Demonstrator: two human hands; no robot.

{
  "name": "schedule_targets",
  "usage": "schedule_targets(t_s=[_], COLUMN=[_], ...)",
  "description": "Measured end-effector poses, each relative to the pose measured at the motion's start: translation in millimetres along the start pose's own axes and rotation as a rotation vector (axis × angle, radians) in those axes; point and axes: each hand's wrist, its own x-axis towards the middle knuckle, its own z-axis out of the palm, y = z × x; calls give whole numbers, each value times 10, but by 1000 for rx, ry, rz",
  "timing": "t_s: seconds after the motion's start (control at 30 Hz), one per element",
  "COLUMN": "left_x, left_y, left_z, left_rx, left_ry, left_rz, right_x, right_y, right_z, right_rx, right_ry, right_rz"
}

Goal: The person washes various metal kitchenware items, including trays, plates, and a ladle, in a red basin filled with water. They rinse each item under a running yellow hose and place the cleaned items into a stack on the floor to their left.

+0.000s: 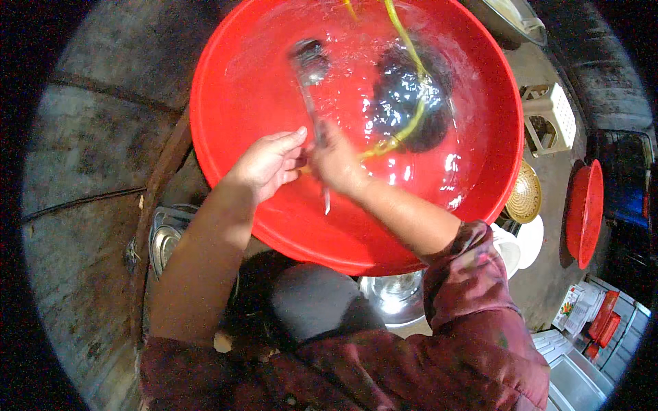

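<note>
A large red basin (226, 161) with water in it spreads out below my hands. My right hand (336, 161), blurred by motion, is closed around the handle of a metal ladle (312, 65). The ladle's bowl points away from me over the water, and its handle end sticks out below my fist. Beside the handle, my left hand (271, 163) has its thumb and fingers apart. A yellow hose (414, 125) curves down from the far rim to my right hand; whether that hand grips it too is unclear. A dark round thing (415, 96) lies in the water at the right.
Right of the basin stand a cream plastic stool (558, 118), a yellow woven-looking basket (524, 192), white bowls (530, 241) and a red tub (584, 214). A metal pot (394, 298) is under the near rim, and metal dishes (164, 243) are at the left by a grey wall (89, 144).
</note>
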Motion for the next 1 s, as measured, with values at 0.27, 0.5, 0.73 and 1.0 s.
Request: schedule_targets(t_s=[0.27, 0.5, 0.73, 1.0], left_x=[198, 45, -220, -164], left_y=[-143, 0, 135, 185], left_z=[-56, -183, -327, -183], left_rx=[-242, -99, -54, -27], left_ry=[297, 208, 156, 133], left_rz=[44, 76, -35, -27], right_x=[641, 1400, 1242, 1691], right_y=[233, 1263, 1025, 1920], right_z=[-1395, -3427, -2799, -3416], right_rx=[-561, -1296, -1422, -1193], right_ry=[280, 240, 377, 566], right_rz=[-287, 395, 387, 496])
